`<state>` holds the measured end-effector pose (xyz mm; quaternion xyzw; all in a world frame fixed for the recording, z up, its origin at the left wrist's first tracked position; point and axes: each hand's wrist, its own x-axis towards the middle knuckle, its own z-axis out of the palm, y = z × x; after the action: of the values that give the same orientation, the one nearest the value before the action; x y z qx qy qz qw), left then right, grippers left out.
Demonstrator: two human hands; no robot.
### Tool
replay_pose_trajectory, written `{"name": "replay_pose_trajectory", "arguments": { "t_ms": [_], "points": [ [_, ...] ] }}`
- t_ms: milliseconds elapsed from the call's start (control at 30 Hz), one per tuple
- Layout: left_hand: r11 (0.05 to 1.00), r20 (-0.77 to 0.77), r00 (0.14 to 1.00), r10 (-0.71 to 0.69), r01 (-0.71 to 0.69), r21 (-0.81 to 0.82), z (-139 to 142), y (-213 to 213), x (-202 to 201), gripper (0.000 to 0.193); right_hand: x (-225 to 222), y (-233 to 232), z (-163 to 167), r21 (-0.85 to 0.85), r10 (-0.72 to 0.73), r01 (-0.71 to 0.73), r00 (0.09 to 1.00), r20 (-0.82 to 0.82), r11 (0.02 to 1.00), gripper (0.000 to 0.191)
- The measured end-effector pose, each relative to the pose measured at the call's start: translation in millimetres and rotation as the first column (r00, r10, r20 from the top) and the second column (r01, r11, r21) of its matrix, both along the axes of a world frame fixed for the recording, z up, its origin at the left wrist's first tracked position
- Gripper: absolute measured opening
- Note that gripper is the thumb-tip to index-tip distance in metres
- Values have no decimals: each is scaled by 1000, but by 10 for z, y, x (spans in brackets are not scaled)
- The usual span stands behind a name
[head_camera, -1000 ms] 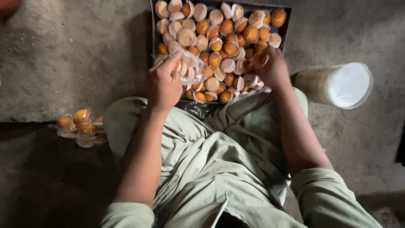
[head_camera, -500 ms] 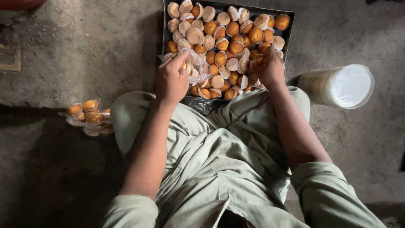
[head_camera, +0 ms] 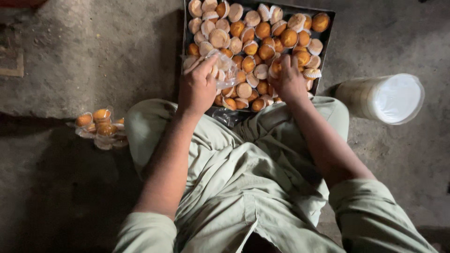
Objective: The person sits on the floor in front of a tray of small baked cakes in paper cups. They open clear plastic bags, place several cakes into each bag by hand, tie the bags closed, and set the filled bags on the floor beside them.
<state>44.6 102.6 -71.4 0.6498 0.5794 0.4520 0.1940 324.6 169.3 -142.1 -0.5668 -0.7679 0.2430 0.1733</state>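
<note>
Cupcakes (head_camera: 253, 47) crowd the dark tray (head_camera: 328, 18) at twelve o'clock; our left hand (head_camera: 197, 89) pinches a clear bag (head_camera: 225, 70) above them, right hand (head_camera: 288, 82) fingers closing on one cake. One filled bag (head_camera: 98, 126) lies at nine o'clock on the floor; we judge most remain unpacked.

Dim scene, warm yellowish cast. Light falls from upper right: tray (head_camera: 328, 28) of small cakes (head_camera: 262, 30) and white-lidded plastic container (head_camera: 391, 98) brightest, lid mildly glaring. Deep shadow over lower left floor (head_camera: 51, 197) and behind left forearm. Clear bag (head_camera: 225, 70) shows faint sheen. Left hand (head_camera: 197, 86) and right hand (head_camera: 288, 79) slightly soft. Bagged cakes (head_camera: 98, 126) at left murky. Corners darkened, grainy.
</note>
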Motion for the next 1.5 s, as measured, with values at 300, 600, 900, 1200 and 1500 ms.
{"name": "replay_pose_trajectory", "arguments": {
  "t_ms": [300,600,900,1200,1500],
  "points": [
    [957,119,978,-172,195,-215,87,-64,9,42,-28,-330,548,81,-30,97,807,-590,992,62],
    [844,228,914,-335,399,-359,412,-235,378,50,-300,-989,1461,215,448,-423,890,-84,880,53],
    [887,40,900,-433,434,-157,660,-346,967,50,-67,-767,1304,-135,461,-447,791,401,884,13],
    [868,108,891,-441,454,-202,879,-446,1774,26,821,-1183,935,-119,338,-318,912,234,941,18],
    [746,207,734,-647,666,-27,683,-1427,3008,5,1231,-2211,557,79,-215,295,467,858,952,50]
  ]
}}
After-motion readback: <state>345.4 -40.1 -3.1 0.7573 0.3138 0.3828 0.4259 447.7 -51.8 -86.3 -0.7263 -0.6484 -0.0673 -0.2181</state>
